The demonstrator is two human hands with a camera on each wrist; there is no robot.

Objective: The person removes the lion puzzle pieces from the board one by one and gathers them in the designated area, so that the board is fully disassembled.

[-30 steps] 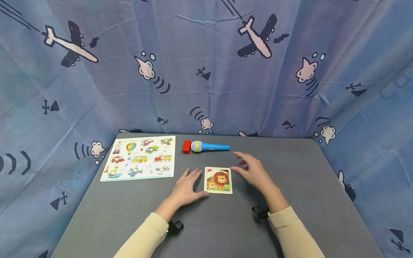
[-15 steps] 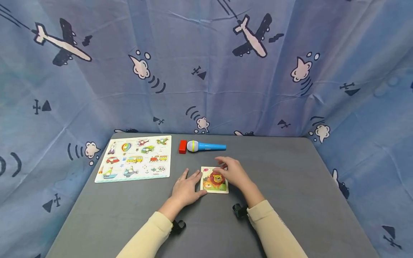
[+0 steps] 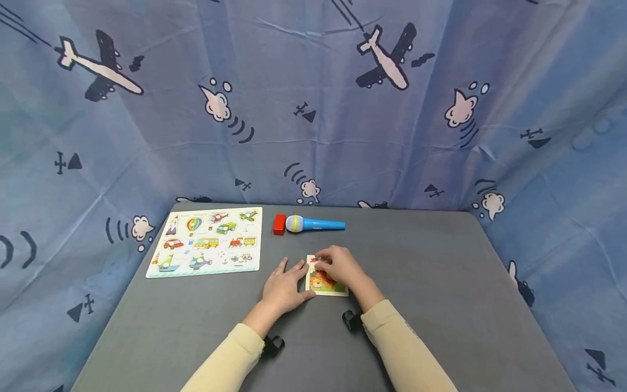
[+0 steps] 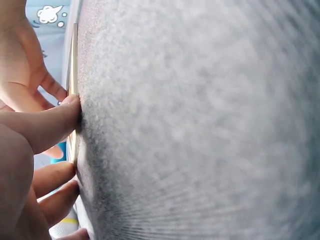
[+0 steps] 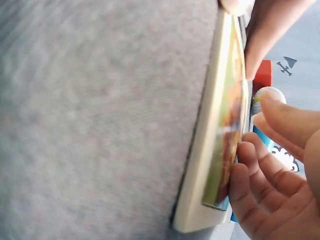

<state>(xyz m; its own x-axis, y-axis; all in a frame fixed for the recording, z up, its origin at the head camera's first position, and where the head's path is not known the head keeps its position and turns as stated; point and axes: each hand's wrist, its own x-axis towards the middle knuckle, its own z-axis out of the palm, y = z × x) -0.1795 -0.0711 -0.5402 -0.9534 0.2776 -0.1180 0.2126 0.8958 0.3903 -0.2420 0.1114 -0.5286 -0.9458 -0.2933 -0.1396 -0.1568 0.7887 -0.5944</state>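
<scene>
The picture board (image 3: 325,285) lies on the tabletop (image 3: 441,256) — probably light, stiff and best held by its edges — with the left hand (image 3: 283,291), fingers spread, touching its left side and the right hand (image 3: 340,267) over its face, grip unclear.

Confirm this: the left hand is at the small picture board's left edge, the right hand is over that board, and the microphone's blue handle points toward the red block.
The handle is wrong: the head view shows the microphone's silver head nearest the red block, its blue handle pointing away. The left hand, right hand and small picture board are as stated.
</scene>
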